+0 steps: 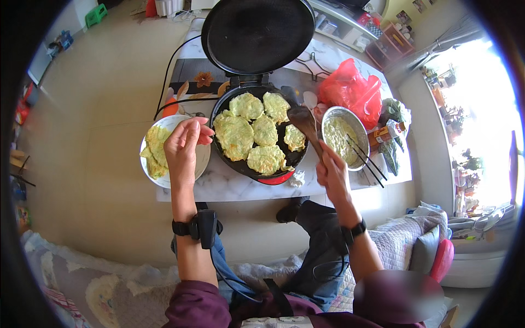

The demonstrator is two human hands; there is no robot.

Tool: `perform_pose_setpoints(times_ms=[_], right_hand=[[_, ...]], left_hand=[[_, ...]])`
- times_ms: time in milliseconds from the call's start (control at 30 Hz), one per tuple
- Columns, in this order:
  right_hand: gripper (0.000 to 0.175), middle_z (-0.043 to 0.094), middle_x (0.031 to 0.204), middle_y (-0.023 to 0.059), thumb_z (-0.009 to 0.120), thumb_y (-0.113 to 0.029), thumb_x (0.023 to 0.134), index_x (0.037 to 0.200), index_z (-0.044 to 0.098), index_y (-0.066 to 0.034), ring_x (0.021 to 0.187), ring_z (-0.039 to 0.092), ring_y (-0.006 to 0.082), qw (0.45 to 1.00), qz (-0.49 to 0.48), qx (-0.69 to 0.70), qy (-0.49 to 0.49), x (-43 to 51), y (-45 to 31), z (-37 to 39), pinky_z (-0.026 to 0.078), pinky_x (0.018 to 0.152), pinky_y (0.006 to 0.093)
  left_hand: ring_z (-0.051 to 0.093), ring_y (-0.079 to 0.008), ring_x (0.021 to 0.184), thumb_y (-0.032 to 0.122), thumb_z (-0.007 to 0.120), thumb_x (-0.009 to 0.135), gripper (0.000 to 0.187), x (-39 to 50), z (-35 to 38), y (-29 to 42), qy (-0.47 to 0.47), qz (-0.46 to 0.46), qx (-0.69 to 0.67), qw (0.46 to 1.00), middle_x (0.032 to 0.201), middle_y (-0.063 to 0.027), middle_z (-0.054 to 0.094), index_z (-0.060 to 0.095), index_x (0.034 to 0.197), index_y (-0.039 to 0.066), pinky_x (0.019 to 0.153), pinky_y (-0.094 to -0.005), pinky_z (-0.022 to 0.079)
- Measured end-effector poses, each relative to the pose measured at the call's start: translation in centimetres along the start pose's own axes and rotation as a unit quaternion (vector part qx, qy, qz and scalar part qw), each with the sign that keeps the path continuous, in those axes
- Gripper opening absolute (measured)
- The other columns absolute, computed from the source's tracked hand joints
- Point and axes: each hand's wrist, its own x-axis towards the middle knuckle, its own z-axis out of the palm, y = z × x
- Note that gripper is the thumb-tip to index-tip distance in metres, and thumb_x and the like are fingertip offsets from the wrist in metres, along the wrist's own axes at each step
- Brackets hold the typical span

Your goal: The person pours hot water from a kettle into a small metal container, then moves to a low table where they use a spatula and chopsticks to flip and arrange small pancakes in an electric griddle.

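Note:
My right hand (333,174) grips the handle of a brown wooden spatula (305,122), its blade up over the right rim of a round black electric griddle (283,162). Several pale green pancakes (233,135) lie in the griddle, some with browned spots. The griddle's black lid (258,35) stands raised at the back. My left hand (185,139) hovers between the griddle and a white plate (201,164), fingers loosely bent and holding nothing. Two or more cooked pancakes (156,149) rest on that plate, partly hidden by the hand.
Right of the griddle is a metal bowl (366,135) of pale batter with black chopsticks (369,164) leaning in it. Beyond are a red plastic bag (348,92), a bottle (385,133) and leafy greens (391,158). A black cord (164,86) runs past the table's left edge.

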Motion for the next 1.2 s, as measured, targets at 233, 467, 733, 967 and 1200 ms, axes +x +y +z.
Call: perform_pose_setpoints(times_ms=[233,467,733,967,1200], right_hand=[[0.037,0.039,0.065,-0.0027,0.047,-0.019,0.099,0.135,0.046,-0.0116,0.046,0.029,0.0032,0.993,0.092,0.068,0.005,5.3,1.5,2.4,0.023,0.039,0.0183],[0.036,0.045,0.072,-0.0051,0.047,-0.006,0.092,0.127,0.049,0.0004,0.056,0.044,0.0023,0.994,0.048,0.092,-0.027,1.8,-1.5,0.5,0.032,0.045,0.0177],[0.031,0.05,0.076,-0.0025,0.049,-0.006,0.091,0.121,0.054,0.0018,0.057,0.046,0.0015,0.983,-0.011,-0.184,-0.027,0.8,-4.0,0.5,0.035,0.045,0.0176],[0.019,0.065,0.104,0.0113,0.055,-0.007,0.085,0.097,0.064,0.004,0.065,0.06,0.0138,0.949,-0.008,-0.316,-0.015,3.2,-3.7,-1.2,0.049,0.057,0.0274],[0.03,0.056,0.081,0.0055,0.05,-0.008,0.09,0.119,0.056,-0.004,0.065,0.053,0.0111,0.995,0.039,-0.074,-0.057,3.0,-1.2,0.1,0.04,0.047,0.0231]], left_hand=[[0.058,-0.0088,0.068,0.018,0.056,0.096,0.022,0.4,-1.9,0.0,-0.039,0.009,-0.011,0.999,0.078,-0.0057,0.065,0.065,0.101,-0.001,0.065,-0.0219,0.047],[0.059,-0.0085,0.068,0.018,0.057,0.096,0.022,-0.1,-2.2,0.1,-0.045,0.004,-0.011,0.999,0.077,-0.0053,0.065,0.065,0.101,-0.001,0.065,-0.0217,0.047],[0.059,-0.0082,0.068,0.018,0.057,0.095,0.021,-0.2,-2.3,-0.2,-0.051,0.002,-0.031,0.998,0.078,-0.0045,0.065,0.065,0.101,-0.001,0.064,-0.0213,0.047],[0.058,-0.0078,0.068,0.018,0.057,0.096,0.021,-0.1,-2.5,-0.6,-0.062,-0.001,-0.02,0.998,0.078,-0.0038,0.064,0.065,0.101,-0.001,0.065,-0.021,0.047],[0.058,-0.0076,0.068,0.018,0.056,0.096,0.022,0.0,-3.0,-0.6,-0.055,-0.006,-0.018,0.998,0.077,-0.0046,0.064,0.064,0.101,-0.002,0.065,-0.0207,0.047]])
